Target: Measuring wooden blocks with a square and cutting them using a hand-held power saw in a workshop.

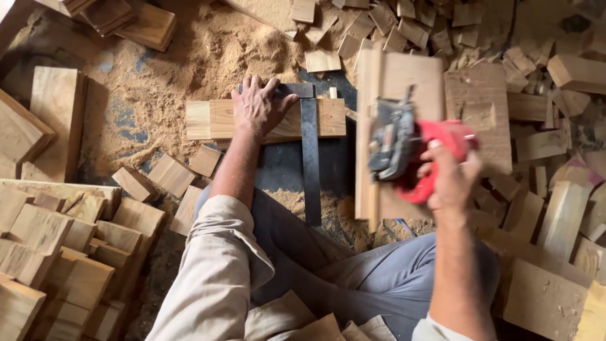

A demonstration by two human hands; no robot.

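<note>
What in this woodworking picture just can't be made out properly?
- Red and grey handheld power tool, head view: motion blur hides its blade and details.
- Right hand: blurred too, its grip unclear.
- Pale wooden plank: its middle is covered by the left hand.
- Dark metal square ruler: its short arm partly hidden behind that hand.
- Stacked wooden blocks: cut off by the left edge.

Soft daylight, sharp picture; the right hand [449, 180] is motion-blurred.

right hand [451, 180] and red power saw [420, 155] motion-blurred, grip unclear; left hand [255, 107] hides part of wood block [211, 119]
</note>
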